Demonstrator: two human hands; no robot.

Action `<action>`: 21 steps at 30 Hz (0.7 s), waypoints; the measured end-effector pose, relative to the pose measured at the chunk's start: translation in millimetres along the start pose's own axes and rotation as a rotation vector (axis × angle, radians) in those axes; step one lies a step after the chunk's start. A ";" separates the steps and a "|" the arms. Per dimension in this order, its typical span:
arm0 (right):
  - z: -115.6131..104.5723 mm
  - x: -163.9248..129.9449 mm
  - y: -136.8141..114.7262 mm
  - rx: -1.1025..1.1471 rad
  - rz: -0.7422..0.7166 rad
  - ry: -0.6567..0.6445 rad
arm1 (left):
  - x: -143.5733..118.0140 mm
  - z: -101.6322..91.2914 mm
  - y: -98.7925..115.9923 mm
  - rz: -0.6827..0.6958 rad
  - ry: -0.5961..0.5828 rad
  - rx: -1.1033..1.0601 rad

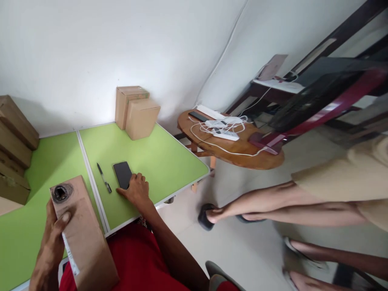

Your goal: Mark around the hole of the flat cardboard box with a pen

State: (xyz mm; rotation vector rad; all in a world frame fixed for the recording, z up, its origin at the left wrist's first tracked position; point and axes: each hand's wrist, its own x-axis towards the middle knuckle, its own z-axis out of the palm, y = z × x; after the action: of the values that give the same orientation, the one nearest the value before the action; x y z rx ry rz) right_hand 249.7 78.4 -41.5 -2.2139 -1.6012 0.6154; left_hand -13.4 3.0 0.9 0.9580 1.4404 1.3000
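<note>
My left hand (54,230) grips a long brown cardboard box (86,234) by its side, thumb pressed on the upper face. That box has a dark-edged round hole near its far end and a white label along one side. My right hand (137,190) is at the lower edge of a black smartphone (122,173) that lies flat on the green folding table (169,161). Thumb and fingers are spread about the phone's near end, touching it. A black pen (104,178) lies to the left of the phone.
Two cardboard boxes (142,117) stand against the wall at the back. Several more boxes (12,149) stand at the left. A round wooden table (260,161) to the right carries tangled white cables and power strips (224,133). Two people's legs (260,200) are at the right.
</note>
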 end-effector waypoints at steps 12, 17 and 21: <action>-11.7 14.8 31.5 0.573 -0.004 -0.186 | -10.4 17.3 14.5 -0.008 0.011 -0.120; -39.4 -25.0 44.4 0.994 -0.036 -0.429 | -5.2 23.7 15.0 0.012 0.046 -0.133; -65.9 -60.9 28.7 1.500 -0.075 -0.677 | -4.0 33.7 18.8 0.034 0.091 -0.155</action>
State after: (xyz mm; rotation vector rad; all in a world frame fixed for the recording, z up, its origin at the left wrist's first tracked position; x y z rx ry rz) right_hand 291.1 10.3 8.7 -0.8127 -0.7713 1.8419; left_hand 19.5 10.3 20.2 0.8330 1.3744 1.4743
